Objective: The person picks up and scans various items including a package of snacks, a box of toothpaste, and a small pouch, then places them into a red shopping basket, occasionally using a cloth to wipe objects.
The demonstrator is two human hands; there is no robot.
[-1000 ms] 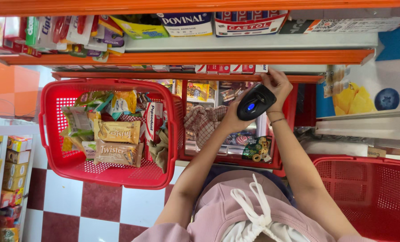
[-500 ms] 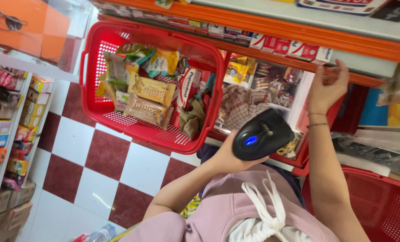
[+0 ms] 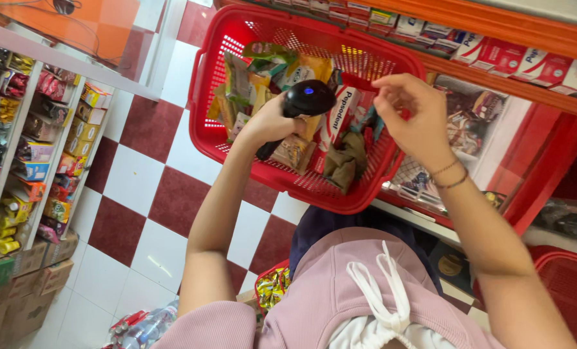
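Two-tone red-and-white checkered floor [image 3: 140, 194], stocked shelves [image 3: 23, 129], red basket [image 3: 204, 97]

A shop: stocked shelves [image 3: 23, 148], a red basket [image 3: 249, 26], a handheld scanner [image 3: 304, 100].

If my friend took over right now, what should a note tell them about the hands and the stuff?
Left hand: closed around a black handheld scanner, held over the red basket.
Right hand: empty as far as I can tell, fingers curled above the basket's right side, near a red and white box.
Things: the basket is full of snack packets, with a brown cloth-like item near its front edge. It sits over the red and white checked floor.
Done: which items are scanned cannot be told.
Left: every item remains in the basket; none has been set aside.
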